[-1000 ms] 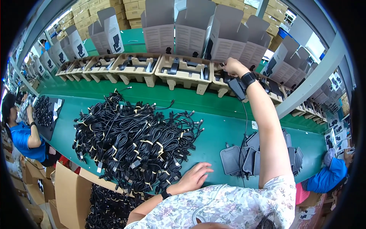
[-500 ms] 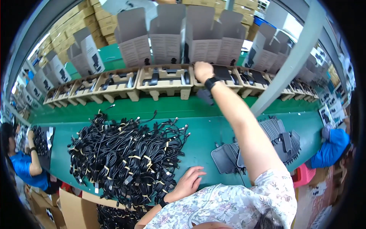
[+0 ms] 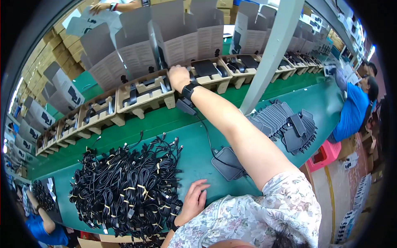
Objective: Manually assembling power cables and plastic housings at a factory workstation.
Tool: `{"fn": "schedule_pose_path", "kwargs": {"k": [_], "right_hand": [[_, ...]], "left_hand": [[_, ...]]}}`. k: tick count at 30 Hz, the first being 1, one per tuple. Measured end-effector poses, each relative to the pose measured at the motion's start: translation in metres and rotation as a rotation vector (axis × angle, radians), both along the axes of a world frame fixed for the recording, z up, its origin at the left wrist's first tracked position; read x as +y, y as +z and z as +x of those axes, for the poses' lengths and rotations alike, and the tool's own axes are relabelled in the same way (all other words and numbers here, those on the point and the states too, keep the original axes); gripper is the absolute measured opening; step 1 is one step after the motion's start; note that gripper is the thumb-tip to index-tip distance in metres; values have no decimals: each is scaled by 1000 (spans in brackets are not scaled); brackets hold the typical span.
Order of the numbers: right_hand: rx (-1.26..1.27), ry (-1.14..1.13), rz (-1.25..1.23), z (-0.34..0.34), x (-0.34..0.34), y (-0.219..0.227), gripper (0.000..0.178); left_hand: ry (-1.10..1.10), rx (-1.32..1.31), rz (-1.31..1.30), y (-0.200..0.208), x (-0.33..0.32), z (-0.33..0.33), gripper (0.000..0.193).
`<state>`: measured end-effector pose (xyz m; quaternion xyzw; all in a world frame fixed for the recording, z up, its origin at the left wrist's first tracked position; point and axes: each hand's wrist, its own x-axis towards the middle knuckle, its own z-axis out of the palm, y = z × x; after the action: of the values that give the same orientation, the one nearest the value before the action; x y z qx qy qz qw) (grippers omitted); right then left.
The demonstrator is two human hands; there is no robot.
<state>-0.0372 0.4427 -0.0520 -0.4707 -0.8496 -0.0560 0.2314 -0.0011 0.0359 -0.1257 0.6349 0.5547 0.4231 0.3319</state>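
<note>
My right hand (image 3: 179, 77) reaches to the tray line, at the gap between two brown moulded trays. Its fingers curl down over the edge, and whatever they hold is hidden. Below its black-banded wrist hangs a small dark boxy device (image 3: 186, 106), from which a black cable (image 3: 208, 138) runs down to the bench. Resting on the bench, my left hand (image 3: 193, 202) has its fingers loosely spread and holds nothing. Beside it lies a large heap of tied black cables (image 3: 128, 186). A brown tray (image 3: 144, 99) left of my right hand carries dark parts.
Open grey-white cartons (image 3: 178, 45) stand behind the trays. Flat dark grey pads (image 3: 227, 162) and a fanned row of similar pieces (image 3: 273, 120) lie on the green bench (image 3: 192, 144). A grey post (image 3: 273, 53) rises at right. Co-workers in blue sit at both ends.
The view has swung, shifting the trays leftward and tilting them. My right hand remains at the same gap in the trays, and the left still rests on the bench.
</note>
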Motion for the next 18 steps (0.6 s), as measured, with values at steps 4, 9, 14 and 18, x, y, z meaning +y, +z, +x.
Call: {"fn": "schedule_pose_path", "kwargs": {"k": [4, 9, 14, 18], "right_hand": [[61, 46, -74, 5, 6, -5, 19], [71, 65, -126, 7, 6, 3, 19], [114, -23, -125, 13, 7, -5, 16], [-55, 56, 157, 36, -16, 1, 15]], "left_hand": [[6, -2, -53, 3, 0, -1, 22], [21, -11, -52, 4, 0, -1, 21], [13, 30, -42, 7, 0, 4, 19], [58, -77, -141, 14, 4, 7, 17]]}}
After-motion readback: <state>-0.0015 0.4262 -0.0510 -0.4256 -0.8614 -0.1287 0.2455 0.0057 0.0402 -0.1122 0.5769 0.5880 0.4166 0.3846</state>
